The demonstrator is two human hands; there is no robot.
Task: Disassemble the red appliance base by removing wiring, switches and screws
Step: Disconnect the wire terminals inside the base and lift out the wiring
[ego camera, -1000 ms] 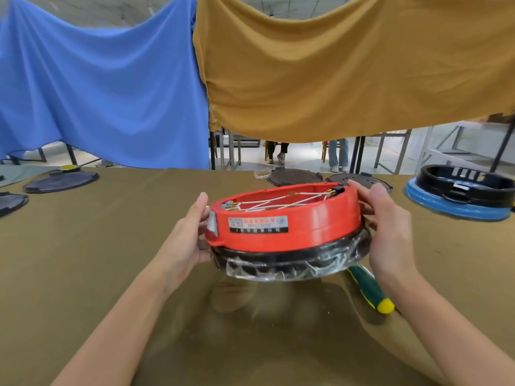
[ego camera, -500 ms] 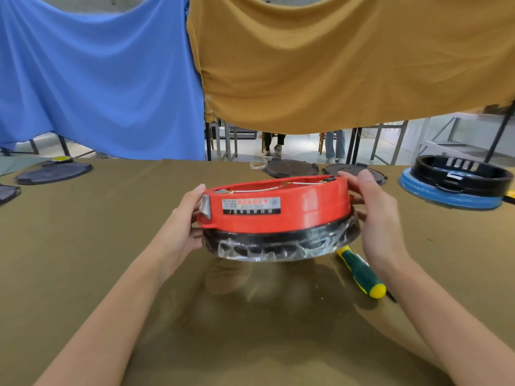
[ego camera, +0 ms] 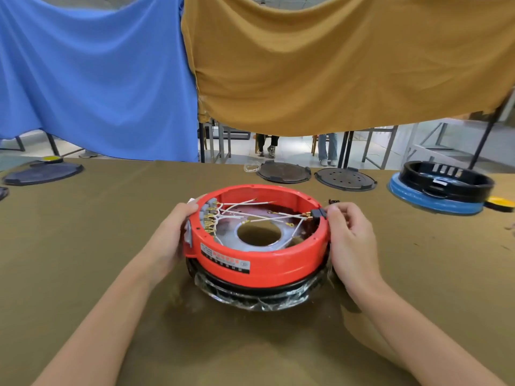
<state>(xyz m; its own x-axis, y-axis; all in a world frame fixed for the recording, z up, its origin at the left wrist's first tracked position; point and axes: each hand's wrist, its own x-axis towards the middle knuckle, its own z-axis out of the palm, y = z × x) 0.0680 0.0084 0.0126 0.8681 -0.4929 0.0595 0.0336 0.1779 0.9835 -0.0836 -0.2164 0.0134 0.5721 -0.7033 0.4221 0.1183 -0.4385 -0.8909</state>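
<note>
The red appliance base (ego camera: 278,263) sits open side up on the olive table (ego camera: 83,232), on a black ring wrapped in clear film (ego camera: 259,299). Inside it, white wires (ego camera: 250,215) with brass terminals run across a grey plate with a round hole. A black switch block (ego camera: 317,213) sits in the right rim. My left hand (ego camera: 170,238) grips the left rim, thumb on top. My right hand (ego camera: 351,240) holds the right rim, its curled thumb and forefinger at the black switch block.
A blue and black appliance base (ego camera: 440,190) stands at the far right beside a yellow part (ego camera: 500,203). Two dark round plates (ego camera: 284,171) (ego camera: 345,178) lie behind, another (ego camera: 41,174) at far left. Small black bits (ego camera: 333,201) lie behind my right hand.
The base has come down onto the table and its open top now faces me. My right fingers have shifted to the black switch block. The green screwdriver is out of sight.
</note>
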